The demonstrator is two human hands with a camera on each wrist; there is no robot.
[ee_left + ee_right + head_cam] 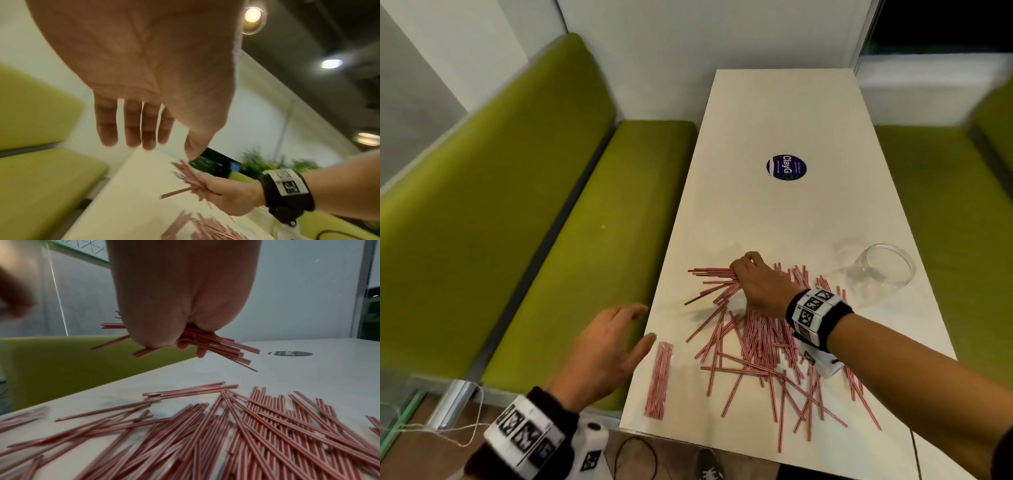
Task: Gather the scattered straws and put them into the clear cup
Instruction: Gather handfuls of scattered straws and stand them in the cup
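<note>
Over on the right half of the head view, on the white table (774, 113): right hand (760, 284) clenched round a bunch of straws (717, 277), ends fanning out toward the left of the frame, lifted just clear of the tabletop going by the right wrist view. Same bunch (216, 344) visible there poking out both sides of the fist, long axis roughly level.

Left hand (606, 339) lower left of the frame, past the table edge over the green bench (571, 240), fingers straight and spread, holding nothing, bit blurry. Palm wide open in the left wrist view too (144, 65).

Clear cup (883, 270) toward the right of the frame, beyond and to the right of the right wrist, looks tipped with its mouth toward the camera, though hard to be sure through clear plastic. No straws visible inside.

Rest of the straws (763, 342) in a big loose heap below the right hand, plus a tidy little row (659, 380) near the lower left table edge, close to the left hand.

So, key bit: cup sits on the opposite side from where the bunch points, right hand clearly nearer. Probably needs the fist swung rightward and the bunch turned end-on toward the cup mouth. Barely started by the look of it
</note>
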